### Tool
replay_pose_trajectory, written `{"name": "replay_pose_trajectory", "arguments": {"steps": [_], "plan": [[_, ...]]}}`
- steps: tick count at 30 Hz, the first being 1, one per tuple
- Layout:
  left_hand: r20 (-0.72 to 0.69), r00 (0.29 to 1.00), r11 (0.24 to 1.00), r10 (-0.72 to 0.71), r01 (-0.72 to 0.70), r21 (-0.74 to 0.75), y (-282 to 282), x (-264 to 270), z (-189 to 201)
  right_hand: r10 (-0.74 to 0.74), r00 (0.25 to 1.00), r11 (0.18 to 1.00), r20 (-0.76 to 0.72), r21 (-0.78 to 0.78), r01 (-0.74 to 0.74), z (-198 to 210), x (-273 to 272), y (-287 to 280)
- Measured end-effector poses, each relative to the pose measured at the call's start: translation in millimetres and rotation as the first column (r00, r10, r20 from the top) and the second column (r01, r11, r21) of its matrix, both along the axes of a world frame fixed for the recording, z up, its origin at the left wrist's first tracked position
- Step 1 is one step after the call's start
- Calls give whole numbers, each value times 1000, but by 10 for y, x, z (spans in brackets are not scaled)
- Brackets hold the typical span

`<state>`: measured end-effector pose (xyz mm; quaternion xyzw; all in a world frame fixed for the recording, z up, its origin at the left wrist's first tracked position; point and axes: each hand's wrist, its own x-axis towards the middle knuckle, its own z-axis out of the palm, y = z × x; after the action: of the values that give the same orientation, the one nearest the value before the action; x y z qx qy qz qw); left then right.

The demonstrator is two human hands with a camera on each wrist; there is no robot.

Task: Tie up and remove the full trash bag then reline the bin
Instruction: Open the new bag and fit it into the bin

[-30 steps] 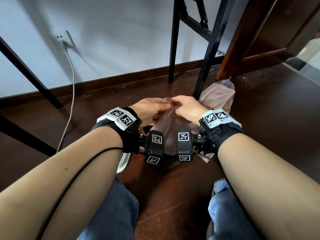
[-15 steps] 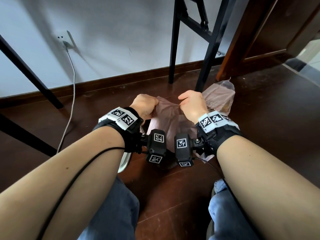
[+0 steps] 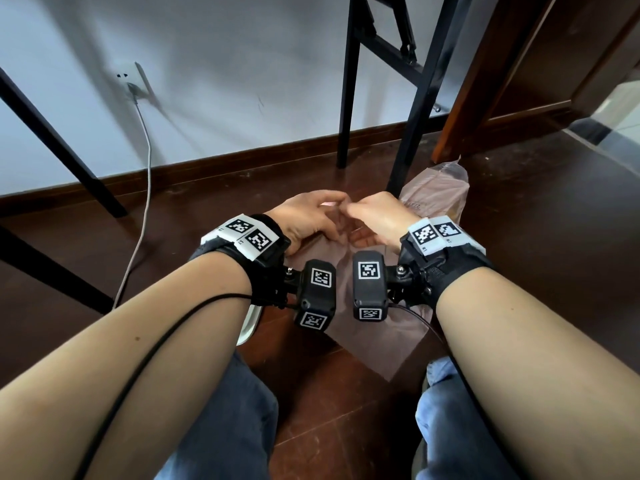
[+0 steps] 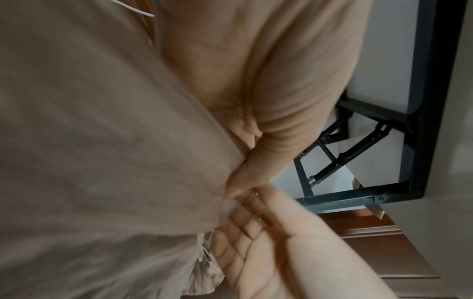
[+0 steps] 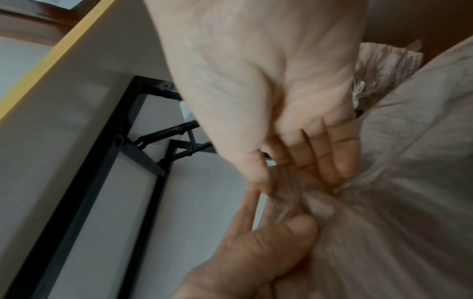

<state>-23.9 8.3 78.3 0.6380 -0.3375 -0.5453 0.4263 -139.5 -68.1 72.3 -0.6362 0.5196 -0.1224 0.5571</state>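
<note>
Between both hands [image 3: 341, 220], pinched pinkish trash bag [image 3: 374, 327], print unreadable.

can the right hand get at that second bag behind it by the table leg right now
Probably not yet: the right hand is pinching the gathered neck of the trash bag together with the left hand. The second bag lies just beyond, unobstructed.

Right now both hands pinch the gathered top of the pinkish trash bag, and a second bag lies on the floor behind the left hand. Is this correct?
One detail is wrong: the second bag lies behind the right hand, beside the black table leg, not behind the left hand. The head view shows it. Both hands do pinch the gathered top of the pinkish trash bag.
</note>
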Motion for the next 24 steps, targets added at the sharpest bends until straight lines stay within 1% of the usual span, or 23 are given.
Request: {"name": "replay_pose_trajectory", "arguments": {"steps": [4, 6, 8, 9, 11, 12, 13, 14, 15, 16, 18, 20, 21, 22, 23, 24], "plan": [[-61, 998, 1000, -25, 26, 2, 11, -62, 11, 26, 999, 1000, 32, 12, -26, -17, -57, -37], [-85, 996, 1000, 11, -11, 9, 16, -78, 43, 52, 998, 998, 34, 19, -53, -6, -72, -40], [-26, 993, 989, 115, -112, 97, 18, -77, 59, 62, 997, 998, 36, -9, -62, -9, -76, -54], [21, 991, 979, 134, -135, 156, 18, -67, 48, 69, 996, 998, 50, -18, -68, 3, -77, -47], [88, 994, 961, 60, -81, 264, 19, -69, 12, 84, 989, 996, 118, -6, -83, 34, -88, -21], [86, 995, 959, 56, -77, 272, 7, -78, -14, 94, 982, 995, 164, 8, -96, 55, -96, -9], [47, 994, 962, 101, -110, 251, -9, -94, -30, 109, 973, 993, 206, 24, -116, 82, -106, 2], [-26, 983, 962, 182, -173, 210, -29, -105, -29, 129, 964, 989, 232, 40, -142, 116, -115, 16], [-107, 960, 957, 258, -239, 165, -53, -116, -19, 160, 958, 983, 240, 46, -176, 136, -125, 27], [-174, 937, 950, 303, -282, 134, -83, -104, -11, 197, 953, 977, 231, 41, -211, 151, -135, 36], [-254, 899, 934, 358, -339, 115, -101, -69, 30, 281, 947, 958, 158, 16, -287, 144, -157, 24], [-313, 851, 907, 421, -402, 126, -97, -19, 57, 405, 914, 913, -7, -40, -405, 140, -163, 21], [-328, 837, 898, 438, -423, 120, -98, 6, 57, 472, 874, 875, -116, -55, -480, 146, -159, 25], [-321, 837, 894, 444, -437, 99, -101, 26, 47, 523, 825, 838, -214, -47, -544, 155, -158, 31], [-279, 853, 895, 442, -441, 70, -102, 35, 43, 559, 780, 808, -283, -25, -588, 171, -159, 47], [-226, 877, 904, 424, -427, 37, -99, 34, 38, 575, 750, 792, -328, -9, -611, 177, -162, 61]]}}
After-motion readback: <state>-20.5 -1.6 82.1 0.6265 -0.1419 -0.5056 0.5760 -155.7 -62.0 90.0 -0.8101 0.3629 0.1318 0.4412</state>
